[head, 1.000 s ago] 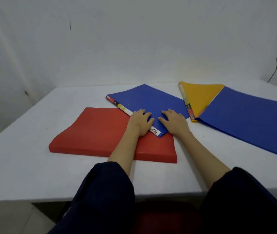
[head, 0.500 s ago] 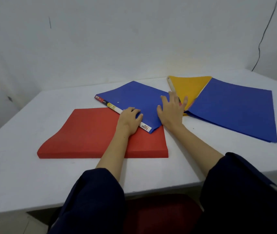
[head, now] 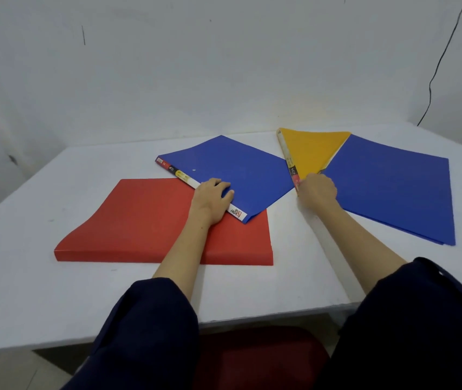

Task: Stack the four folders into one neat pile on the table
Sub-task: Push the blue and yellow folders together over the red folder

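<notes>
A thick red folder (head: 145,220) lies flat on the white table (head: 27,277) at the left. A blue folder (head: 238,170) with a labelled spine lies askew over its far right corner. My left hand (head: 211,199) rests flat on that spine, fingers spread on the blue cover. To the right a yellow folder (head: 308,150) lies partly under a second, larger blue folder (head: 392,187). My right hand (head: 317,191) is curled at the near corner of the yellow folder, where the two meet; its fingertips are hidden.
A white wall stands close behind the table, with a thin black cable (head: 437,66) hanging at the right. A red seat (head: 258,358) shows below the table's front edge, between my dark sleeves.
My right hand has left the first blue folder and moved right to the near corner of the yellow folder. My left hand has stayed on the blue folder's spine.
</notes>
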